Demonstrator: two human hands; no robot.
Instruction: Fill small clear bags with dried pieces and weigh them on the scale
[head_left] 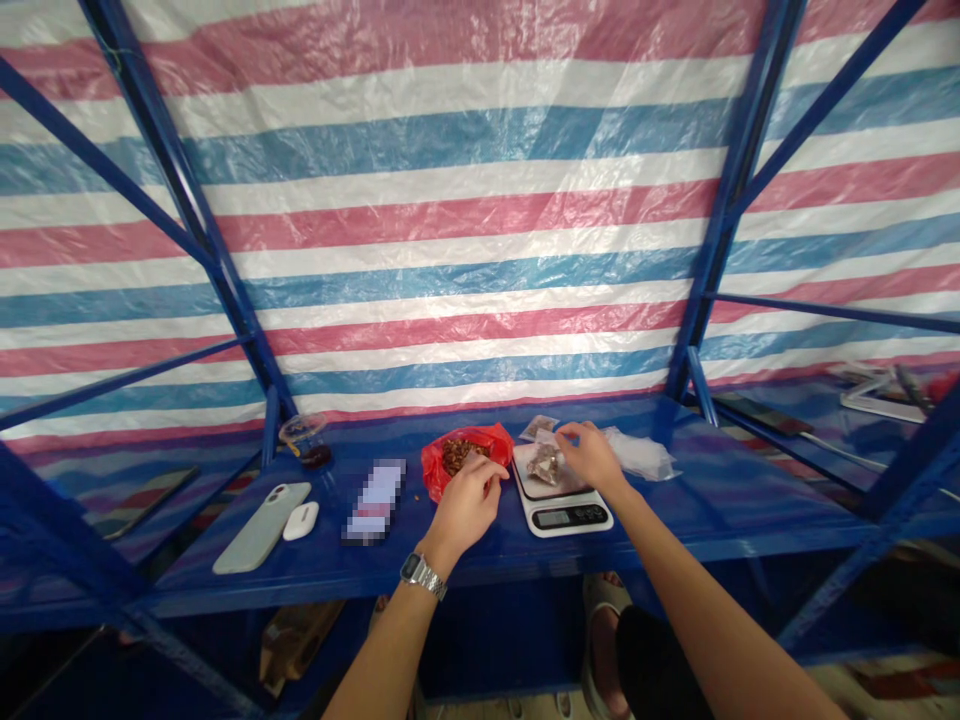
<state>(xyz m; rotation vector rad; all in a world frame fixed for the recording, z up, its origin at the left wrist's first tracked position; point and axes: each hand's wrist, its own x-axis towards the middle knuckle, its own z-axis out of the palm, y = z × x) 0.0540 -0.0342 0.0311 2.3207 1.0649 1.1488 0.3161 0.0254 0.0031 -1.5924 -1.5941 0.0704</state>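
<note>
A white digital kitchen scale (572,517) stands on the blue shelf. On its pan lies a small clear plastic bag (543,465) with brown bits inside. My right hand (591,456) is over the pan's right side, with curled fingers pinching at the bag's edge. Left of the scale sits a red plastic bag (433,472), opened out and holding a heap of small brown pieces (459,455). My left hand (472,497), with a watch on its wrist, is in front of the red bag. Its fingers are bent together toward the scale; what they hold, if anything, is too small to make out.
Behind the scale lies another small filled bag (538,428); to its right is a stack of clear bags (642,454). At left are a phone (262,528), a white earphone case (301,521), a blurred-out screen (375,502) and a clear cup (306,442). Blue posts (709,270) frame the shelf.
</note>
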